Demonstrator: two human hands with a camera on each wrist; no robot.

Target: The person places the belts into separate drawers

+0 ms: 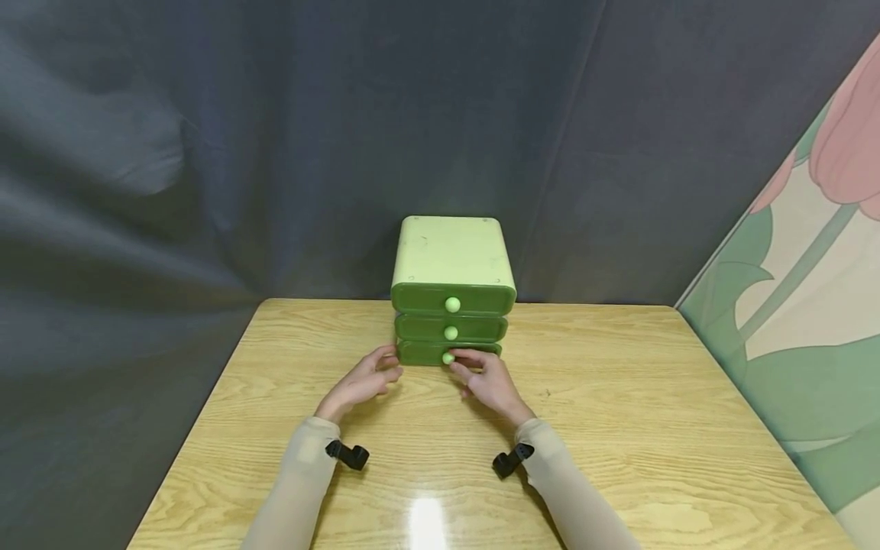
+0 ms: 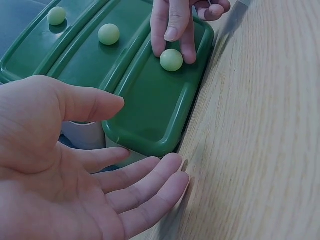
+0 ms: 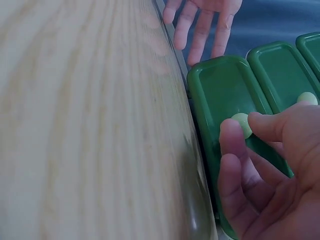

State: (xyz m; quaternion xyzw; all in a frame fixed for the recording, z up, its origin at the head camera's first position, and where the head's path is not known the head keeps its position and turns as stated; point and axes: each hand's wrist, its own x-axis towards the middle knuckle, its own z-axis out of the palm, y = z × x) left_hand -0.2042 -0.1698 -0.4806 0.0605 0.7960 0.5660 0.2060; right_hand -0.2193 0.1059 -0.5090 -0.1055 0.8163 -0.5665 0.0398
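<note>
A small cabinet [image 1: 454, 248] with a pale green top has three dark green drawers, each with a round light green knob. My right hand [image 1: 490, 382] is at the bottom drawer [image 2: 145, 107], its thumb and fingertips around the knob [image 2: 171, 60]. In the right wrist view, that knob shows between thumb and finger. My left hand [image 1: 364, 382] is beside the cabinet's lower left corner, palm turned inward and holding nothing. Its extended fingers [image 2: 145, 192] lie close to the bottom drawer's left end. The middle drawer [image 1: 422, 328] and top drawer [image 1: 419, 298] sit above.
The cabinet stands at the back of a wooden table [image 1: 605, 397]. Behind it hangs a dark grey curtain [image 1: 426, 114]. At the right is a panel with a tulip pattern [image 1: 811, 305]. Black wrist cameras are strapped over both sleeves.
</note>
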